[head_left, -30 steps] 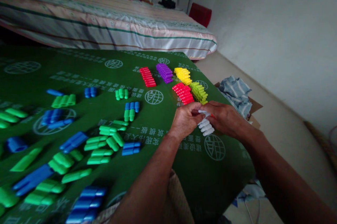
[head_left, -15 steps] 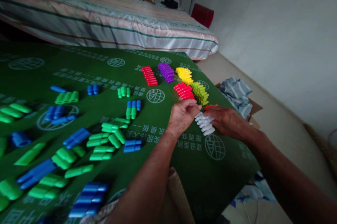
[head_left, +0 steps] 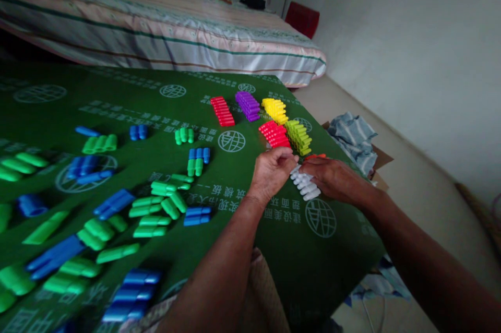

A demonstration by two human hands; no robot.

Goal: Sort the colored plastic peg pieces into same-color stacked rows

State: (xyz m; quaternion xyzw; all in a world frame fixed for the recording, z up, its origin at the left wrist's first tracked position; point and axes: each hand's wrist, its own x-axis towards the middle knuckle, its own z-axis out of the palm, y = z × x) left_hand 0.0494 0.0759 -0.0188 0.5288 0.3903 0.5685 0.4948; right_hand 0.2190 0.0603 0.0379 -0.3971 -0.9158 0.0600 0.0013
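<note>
Green printed surface [head_left: 117,108]; bed [head_left: 156,35] behind, upper frame. White piece row [head_left: 307,187] right of centre, below red row [head_left: 274,134] and lime row [head_left: 299,137]. Left hand [head_left: 272,171]: fingers curled narrow at row's upper end, hold not discernible. Right hand [head_left: 332,176]: fingers on row's right edge, grip not discernible; orange piece [head_left: 316,156] just above. Versus one second ago: both hands lower, resting on row.

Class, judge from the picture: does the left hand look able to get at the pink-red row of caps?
Probably yes. The left hand sits at the white row, and the pink-red row lies just beyond its knuckles on the green mat, nothing between them.
</note>
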